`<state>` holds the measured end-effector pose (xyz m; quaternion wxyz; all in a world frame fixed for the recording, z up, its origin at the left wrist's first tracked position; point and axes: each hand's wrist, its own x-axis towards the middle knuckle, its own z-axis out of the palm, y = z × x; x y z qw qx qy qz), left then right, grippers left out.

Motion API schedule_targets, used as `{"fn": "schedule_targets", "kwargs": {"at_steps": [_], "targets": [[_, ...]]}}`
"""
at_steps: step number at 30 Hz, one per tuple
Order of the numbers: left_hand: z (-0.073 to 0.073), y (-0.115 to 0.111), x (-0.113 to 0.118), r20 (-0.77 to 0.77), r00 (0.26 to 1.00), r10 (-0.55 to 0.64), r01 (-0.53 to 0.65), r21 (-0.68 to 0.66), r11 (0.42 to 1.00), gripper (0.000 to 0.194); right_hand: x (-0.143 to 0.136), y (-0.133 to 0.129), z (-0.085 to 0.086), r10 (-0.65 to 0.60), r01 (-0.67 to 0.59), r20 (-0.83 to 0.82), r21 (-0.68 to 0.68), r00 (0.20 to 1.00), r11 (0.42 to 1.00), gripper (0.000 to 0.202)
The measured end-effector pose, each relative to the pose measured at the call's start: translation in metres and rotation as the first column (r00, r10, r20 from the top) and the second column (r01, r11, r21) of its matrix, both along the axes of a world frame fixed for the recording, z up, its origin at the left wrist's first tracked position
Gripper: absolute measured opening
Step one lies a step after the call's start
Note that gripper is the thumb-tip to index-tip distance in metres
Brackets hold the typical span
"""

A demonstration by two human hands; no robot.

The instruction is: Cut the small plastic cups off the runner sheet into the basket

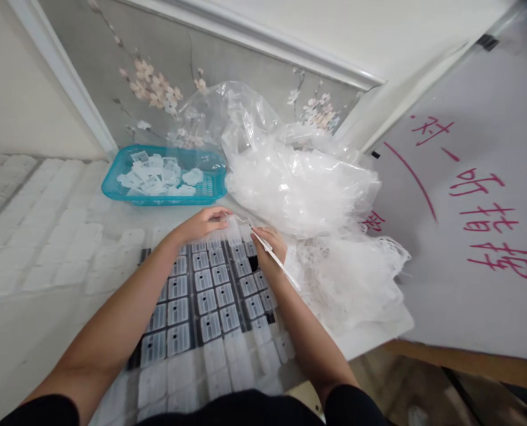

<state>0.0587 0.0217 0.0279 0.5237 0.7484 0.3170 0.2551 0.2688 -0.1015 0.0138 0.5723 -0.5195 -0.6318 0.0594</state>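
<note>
My left hand (206,223) is closed, its fingers pinching the left side of a translucent plastic piece (234,231) above the far rows. My right hand (271,242) grips a slim white pen-like tool (270,253), whose dark tip points up and left toward that piece. What kind of tool it is, I cannot tell. Thin pale strands show between the hands. Beneath my forearms lie rows of clear rectangular plastic parts (206,302) on dark strips, many with a small black dot.
A blue basket (163,202) holding loose translucent pieces stands at the back left. Behind my hands bulges a large clear plastic bag (285,183). A heap of white plastic scraps (352,284) lies right, beside a whiteboard (459,296) with red writing. More pale parts (45,248) cover the left.
</note>
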Motion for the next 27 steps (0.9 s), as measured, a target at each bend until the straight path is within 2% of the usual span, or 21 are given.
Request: {"fn": "schedule_targets", "kwargs": {"at_steps": [5,10,19,27], "targets": [[0.002,0.001,-0.007,0.092,0.996,0.006,0.003,-0.099,0.995,0.052,-0.007,0.010,-0.003,0.151,-0.153,0.083,0.019,0.985,0.988,0.020],[0.005,-0.005,-0.003,0.133,0.991,0.018,-0.009,-0.070,0.997,0.048,-0.011,0.019,-0.013,0.277,-0.273,0.098,-0.057,0.956,0.960,0.021],[0.001,-0.005,-0.004,0.156,0.988,0.007,0.002,-0.061,0.998,0.036,-0.015,0.018,-0.016,0.264,-0.260,0.062,-0.068,0.962,0.963,0.022],[0.000,-0.006,-0.004,0.157,0.988,0.007,0.003,-0.062,0.998,0.035,-0.017,0.017,-0.015,0.216,-0.208,0.051,-0.126,0.975,0.970,0.017]]}}
